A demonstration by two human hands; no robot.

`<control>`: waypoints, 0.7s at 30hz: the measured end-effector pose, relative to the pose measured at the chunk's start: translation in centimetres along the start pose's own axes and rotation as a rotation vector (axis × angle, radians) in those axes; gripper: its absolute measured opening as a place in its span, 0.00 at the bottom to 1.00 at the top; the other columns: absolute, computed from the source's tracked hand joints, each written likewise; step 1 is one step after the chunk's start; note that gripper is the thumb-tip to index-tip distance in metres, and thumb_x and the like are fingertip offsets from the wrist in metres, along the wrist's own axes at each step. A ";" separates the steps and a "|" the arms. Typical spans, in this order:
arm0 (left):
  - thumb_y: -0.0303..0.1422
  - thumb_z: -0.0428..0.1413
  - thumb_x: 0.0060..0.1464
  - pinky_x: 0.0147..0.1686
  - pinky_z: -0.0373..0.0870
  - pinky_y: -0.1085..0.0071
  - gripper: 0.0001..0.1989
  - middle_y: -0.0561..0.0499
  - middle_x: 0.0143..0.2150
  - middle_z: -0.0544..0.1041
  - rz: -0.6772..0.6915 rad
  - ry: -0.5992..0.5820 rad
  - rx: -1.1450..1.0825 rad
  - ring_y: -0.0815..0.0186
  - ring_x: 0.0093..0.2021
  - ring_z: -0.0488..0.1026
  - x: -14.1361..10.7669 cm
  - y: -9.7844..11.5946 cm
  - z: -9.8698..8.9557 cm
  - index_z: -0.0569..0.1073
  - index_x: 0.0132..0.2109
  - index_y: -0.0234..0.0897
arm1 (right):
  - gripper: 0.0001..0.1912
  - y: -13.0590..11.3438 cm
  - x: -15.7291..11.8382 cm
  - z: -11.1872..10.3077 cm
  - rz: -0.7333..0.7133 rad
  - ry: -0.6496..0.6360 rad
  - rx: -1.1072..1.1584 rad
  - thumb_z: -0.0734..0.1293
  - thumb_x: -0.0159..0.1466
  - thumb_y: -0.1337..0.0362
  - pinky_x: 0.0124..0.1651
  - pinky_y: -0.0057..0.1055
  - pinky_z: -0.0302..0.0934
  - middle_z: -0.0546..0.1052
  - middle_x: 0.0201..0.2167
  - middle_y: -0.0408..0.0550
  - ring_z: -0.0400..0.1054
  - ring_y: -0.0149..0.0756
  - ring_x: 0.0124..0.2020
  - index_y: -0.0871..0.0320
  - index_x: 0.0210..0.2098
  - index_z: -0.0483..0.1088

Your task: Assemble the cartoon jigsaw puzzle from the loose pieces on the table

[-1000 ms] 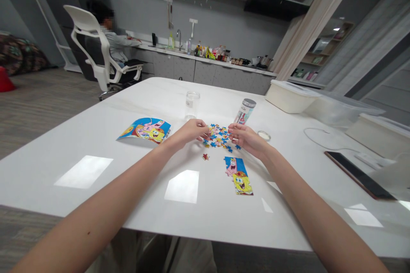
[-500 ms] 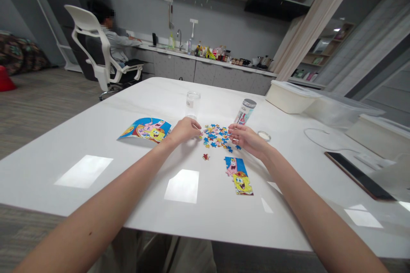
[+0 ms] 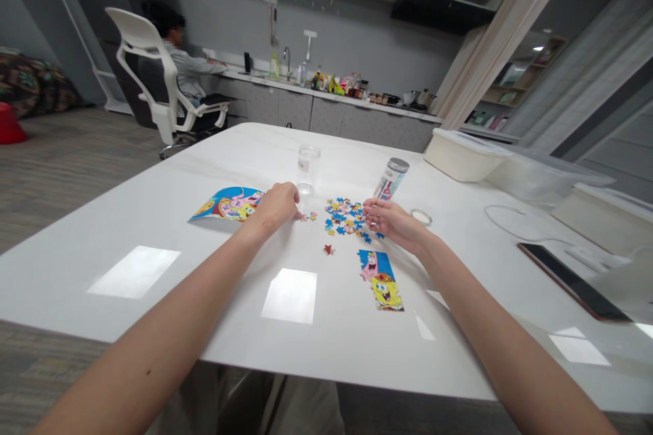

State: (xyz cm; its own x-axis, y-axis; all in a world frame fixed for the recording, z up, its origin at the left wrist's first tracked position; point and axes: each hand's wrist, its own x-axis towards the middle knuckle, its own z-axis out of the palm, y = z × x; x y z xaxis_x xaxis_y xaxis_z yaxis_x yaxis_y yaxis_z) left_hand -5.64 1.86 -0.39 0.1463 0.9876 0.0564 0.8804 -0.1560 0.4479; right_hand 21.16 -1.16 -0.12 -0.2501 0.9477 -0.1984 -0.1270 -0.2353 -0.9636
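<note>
My left hand (image 3: 280,206) is on the table left of the loose jigsaw pieces (image 3: 347,217), its fingers curled down. Two small pink and yellow puzzle pieces (image 3: 309,216) lie at its fingertips; whatever is inside its grip is hidden. At the right edge of the pile, my right hand (image 3: 388,221) has its fingers bent together, and I cannot make out what is between them. A joined puzzle section (image 3: 380,279) with a pink and a yellow cartoon figure lies nearer me. One dark red piece (image 3: 328,249) lies apart. The curved picture sheet (image 3: 229,204) is partly behind my left hand.
Behind the pieces stand a clear open jar (image 3: 309,166) and a lidded tube (image 3: 392,179). A ring-shaped lid (image 3: 421,217) lies right of my right hand. Farther right are a phone (image 3: 571,280), a cable and storage boxes (image 3: 466,155). A person (image 3: 188,71) sits at the counter.
My left hand has moved left, away from the pile, and two pieces now show beside its fingertips, apart from the rest. My right hand has stayed in place.
</note>
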 end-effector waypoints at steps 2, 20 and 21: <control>0.27 0.64 0.43 0.34 0.67 0.71 0.09 0.48 0.33 0.80 0.025 -0.003 0.001 0.60 0.37 0.77 -0.2 0.6 0.1 0.72 0.33 0.36 | 0.12 0.0 0.0 0.0 0.002 -0.005 0.001 0.77 0.46 0.68 0.27 0.24 0.57 0.73 0.26 0.41 0.65 0.25 0.25 0.58 0.29 0.73; 0.23 0.58 0.49 0.35 0.66 0.72 0.08 0.52 0.36 0.81 0.107 0.015 0.074 0.62 0.42 0.76 -0.7 1.9 0.6 0.75 0.38 0.37 | 0.11 0.3 0.2 -0.2 0.003 -0.026 -0.037 0.75 0.51 0.67 0.27 0.20 0.60 0.72 0.26 0.41 0.65 0.24 0.26 0.58 0.31 0.71; 0.23 0.59 0.49 0.35 0.66 0.72 0.07 0.52 0.36 0.81 0.109 0.016 0.075 0.62 0.42 0.76 -0.7 2.0 0.6 0.75 0.38 0.37 | 0.11 0.3 0.2 -0.2 0.004 -0.027 -0.034 0.75 0.51 0.67 0.27 0.20 0.60 0.72 0.26 0.41 0.66 0.24 0.26 0.58 0.31 0.71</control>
State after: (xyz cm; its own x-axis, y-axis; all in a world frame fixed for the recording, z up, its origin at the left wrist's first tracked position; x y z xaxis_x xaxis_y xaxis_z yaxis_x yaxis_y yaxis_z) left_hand -3.78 0.83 -0.06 0.2365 0.9647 0.1159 0.8908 -0.2629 0.3705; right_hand 21.29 -1.01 -0.49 -0.2765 0.9404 -0.1978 -0.0933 -0.2312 -0.9684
